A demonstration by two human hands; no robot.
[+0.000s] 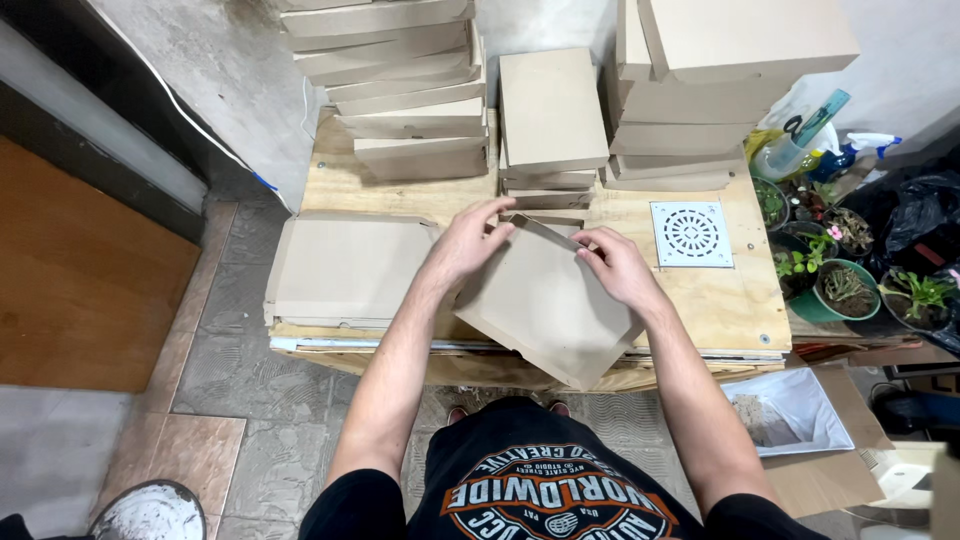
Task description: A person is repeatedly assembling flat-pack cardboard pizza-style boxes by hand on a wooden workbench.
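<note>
On the table (720, 300), two hands' fingers (500, 212) pinch one cardboard box (545, 300) before three stacks (550, 110).

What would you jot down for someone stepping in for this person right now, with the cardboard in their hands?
Left hand: grips the upper left edge of the half-folded cardboard box, fingers curled over a flap.
Right hand: pinches the same box's upper right edge.
The box sits tilted at the front of the wooden table, overhanging its near edge.
Done: stacks of folded boxes fill the back of the table.
Left: a pile of flat cardboard blanks lies beside the left hand, not yet folded; the box in hand looks unfinished.
Also there: a white square drain grate on the table, right of the hands.
</note>
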